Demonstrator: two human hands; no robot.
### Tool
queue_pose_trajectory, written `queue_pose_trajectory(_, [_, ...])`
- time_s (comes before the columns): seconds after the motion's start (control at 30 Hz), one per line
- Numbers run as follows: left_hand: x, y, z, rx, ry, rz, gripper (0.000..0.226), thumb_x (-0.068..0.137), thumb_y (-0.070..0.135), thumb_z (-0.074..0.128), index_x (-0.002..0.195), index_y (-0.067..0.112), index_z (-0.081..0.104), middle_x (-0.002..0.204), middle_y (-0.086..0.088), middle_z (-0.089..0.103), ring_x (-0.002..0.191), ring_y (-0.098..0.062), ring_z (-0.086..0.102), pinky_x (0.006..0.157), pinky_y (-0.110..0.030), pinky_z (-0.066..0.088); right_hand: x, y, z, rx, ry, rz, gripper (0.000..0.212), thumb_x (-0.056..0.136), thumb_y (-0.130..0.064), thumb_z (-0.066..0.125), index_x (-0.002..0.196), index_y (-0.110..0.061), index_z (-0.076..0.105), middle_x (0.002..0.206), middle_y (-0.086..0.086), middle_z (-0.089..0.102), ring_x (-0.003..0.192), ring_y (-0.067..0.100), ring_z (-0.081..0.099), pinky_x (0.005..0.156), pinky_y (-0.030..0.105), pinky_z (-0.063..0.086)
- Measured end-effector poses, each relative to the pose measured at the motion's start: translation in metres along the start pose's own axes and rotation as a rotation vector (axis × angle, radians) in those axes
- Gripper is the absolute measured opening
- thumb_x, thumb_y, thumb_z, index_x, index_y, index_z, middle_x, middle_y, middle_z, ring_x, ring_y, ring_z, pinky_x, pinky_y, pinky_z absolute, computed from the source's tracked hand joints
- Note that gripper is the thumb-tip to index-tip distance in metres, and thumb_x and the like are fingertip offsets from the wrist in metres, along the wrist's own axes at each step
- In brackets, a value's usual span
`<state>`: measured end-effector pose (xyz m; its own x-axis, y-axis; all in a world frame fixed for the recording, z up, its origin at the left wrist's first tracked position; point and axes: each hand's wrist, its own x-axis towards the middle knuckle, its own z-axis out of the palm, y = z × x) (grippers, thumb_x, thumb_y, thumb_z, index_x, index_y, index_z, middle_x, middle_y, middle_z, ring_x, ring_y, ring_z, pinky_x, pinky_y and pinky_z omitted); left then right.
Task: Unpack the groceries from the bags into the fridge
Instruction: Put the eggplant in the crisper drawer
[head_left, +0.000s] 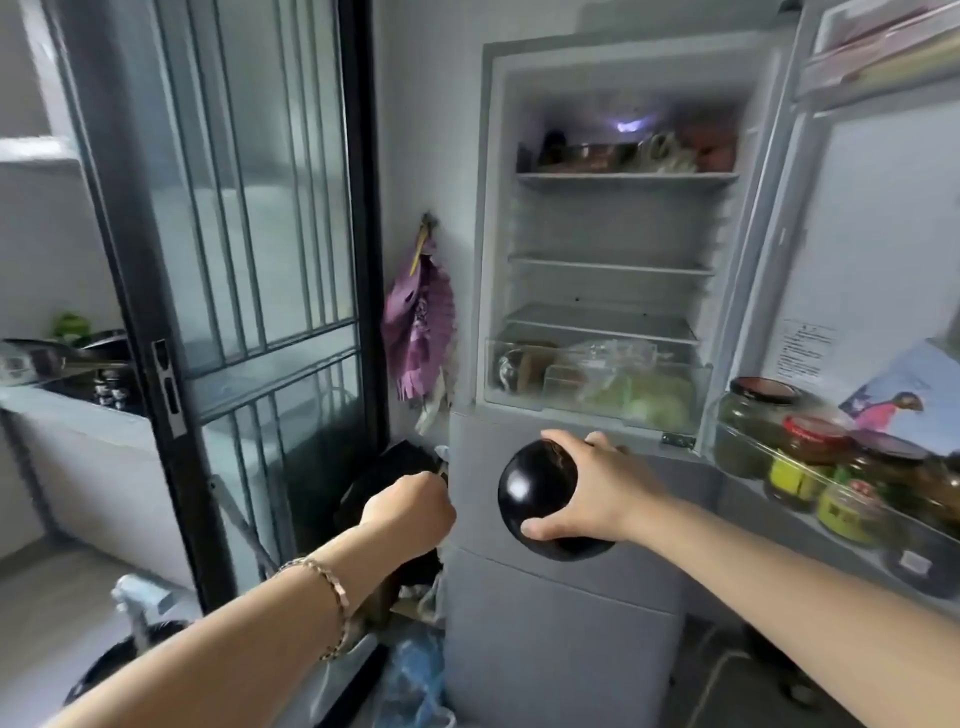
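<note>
Purple fan (418, 332) hangs left of fridge (561, 623). Left hand (410, 506) curled at fridge's left edge, above dark bag (376, 480); cannot tell whether it holds anything. Right hand (597, 493) grips glossy dark eggplant (535, 493) before fridge's closed lower front. Jars (810, 467) fill open fridge door, right.

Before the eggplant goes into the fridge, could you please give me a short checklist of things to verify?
1. Fridge door open: ok.
2. Right hand has a secure hold on the eggplant: ok, fingers and thumb wrap it.
3. Free shelf space: ok, the middle shelf looks bare.
4. Room in the drawer: cannot tell, greens already fill much of it.
5. Left hand free to help: cannot tell, it is curled beside the black bag.
</note>
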<state>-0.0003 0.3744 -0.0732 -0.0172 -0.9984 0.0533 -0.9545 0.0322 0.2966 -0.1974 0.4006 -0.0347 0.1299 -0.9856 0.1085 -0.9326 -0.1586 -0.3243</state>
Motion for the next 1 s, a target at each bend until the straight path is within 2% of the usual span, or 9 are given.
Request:
queue_pose_trajectory(0.33, [0.231, 0.037, 0.019, -0.230, 0.108, 0.184, 0.040, 0.089, 0.018, 0.047, 0.129, 0.023, 0.050, 0.129, 0.000, 0.054, 0.107, -0.019, 0.057, 0.085, -0.026, 0.046, 0.162, 0.070, -0.046, 0.189, 0.241, 0.141, 0.102, 0.050, -0.058, 0.080, 0.139, -0.038, 0.034, 0.135, -0.006, 0.047, 0.124, 0.017, 0.046, 0.099, 0.028, 0.039])
queue_pose_trajectory(0.47, [0.304, 0.060, 0.018, -0.200, 0.252, 0.318, 0.042, 0.090, 0.016, 0.050, 0.131, 0.017, 0.047, 0.133, -0.004, 0.047, 0.115, -0.024, 0.051, 0.090, -0.033, 0.044, 0.243, 0.102, -0.069, 0.354, 0.278, 0.159, 0.086, 0.058, -0.050, 0.082, 0.133, -0.029, 0.044, 0.126, -0.009, 0.053, 0.116, 0.015, 0.051, 0.095, 0.028, 0.040])
queue_pose_trajectory(0.53, [0.342, 0.075, 0.011, -0.219, 0.273, 0.354, 0.039, 0.091, 0.016, 0.051, 0.130, 0.015, 0.050, 0.132, -0.004, 0.049, 0.116, -0.025, 0.051, 0.093, -0.033, 0.042, 0.288, 0.116, -0.084, 0.526, 0.274, 0.186, 0.058, 0.064, -0.046, 0.080, 0.115, -0.031, 0.056, 0.110, -0.012, 0.059, 0.102, 0.013, 0.056, 0.086, 0.026, 0.043])
queue_pose_trajectory(0.6, [0.379, 0.088, 0.002, -0.251, 0.204, 0.367, 0.038, 0.090, 0.016, 0.055, 0.128, 0.015, 0.053, 0.128, -0.006, 0.055, 0.112, -0.025, 0.055, 0.091, -0.030, 0.042, 0.329, 0.128, -0.095, 0.660, 0.233, 0.209, 0.029, 0.071, -0.042, 0.077, 0.091, -0.033, 0.058, 0.096, -0.012, 0.060, 0.083, 0.005, 0.055, 0.069, 0.021, 0.043])
queue_pose_trajectory(0.67, [0.417, 0.097, -0.006, -0.274, 0.107, 0.366, 0.035, 0.089, 0.017, 0.060, 0.123, 0.015, 0.058, 0.121, -0.006, 0.061, 0.107, -0.024, 0.059, 0.089, -0.028, 0.044, 0.372, 0.136, -0.099, 0.713, 0.172, 0.265, 0.034, 0.071, -0.046, 0.074, 0.097, -0.030, 0.060, 0.100, -0.006, 0.062, 0.080, 0.006, 0.056, 0.064, 0.023, 0.044])
queue_pose_trajectory(0.77, [0.464, 0.105, -0.011, -0.139, -0.116, 0.432, 0.043, 0.084, 0.024, 0.068, 0.124, 0.014, 0.058, 0.123, 0.000, 0.061, 0.110, -0.018, 0.059, 0.096, -0.023, 0.043, 0.426, 0.145, -0.090, 0.735, 0.028, 0.402, 0.062, 0.064, -0.056, 0.073, 0.115, -0.026, 0.056, 0.111, 0.001, 0.060, 0.099, 0.024, 0.058, 0.087, 0.038, 0.049])
queue_pose_trajectory(0.83, [0.480, 0.113, -0.013, -0.011, -0.304, 0.513, 0.046, 0.084, 0.027, 0.067, 0.127, 0.015, 0.055, 0.122, 0.003, 0.062, 0.110, -0.017, 0.059, 0.097, -0.021, 0.041, 0.448, 0.149, -0.078, 0.744, -0.088, 0.459, 0.051, 0.067, -0.056, 0.071, 0.104, -0.025, 0.057, 0.111, 0.003, 0.059, 0.104, 0.027, 0.057, 0.092, 0.042, 0.047])
queue_pose_trajectory(0.9, [0.496, 0.121, -0.011, 0.134, -0.401, 0.554, 0.049, 0.086, 0.029, 0.065, 0.130, 0.016, 0.049, 0.111, 0.008, 0.058, 0.101, -0.013, 0.057, 0.085, -0.013, 0.037, 0.466, 0.152, -0.061, 0.741, -0.185, 0.506, 0.043, 0.067, -0.058, 0.070, 0.092, -0.025, 0.058, 0.106, 0.004, 0.061, 0.104, 0.026, 0.057, 0.092, 0.041, 0.046])
queue_pose_trajectory(1.0, [0.518, 0.124, 0.001, 0.361, -0.493, 0.489, 0.039, 0.085, 0.034, 0.065, 0.113, 0.007, 0.059, 0.093, 0.001, 0.054, 0.083, -0.014, 0.049, 0.073, -0.018, 0.038, 0.480, 0.155, -0.039, 0.725, -0.267, 0.597, 0.076, 0.039, -0.069, 0.074, 0.102, -0.028, 0.060, 0.115, 0.005, 0.062, 0.108, 0.029, 0.058, 0.099, 0.049, 0.043])
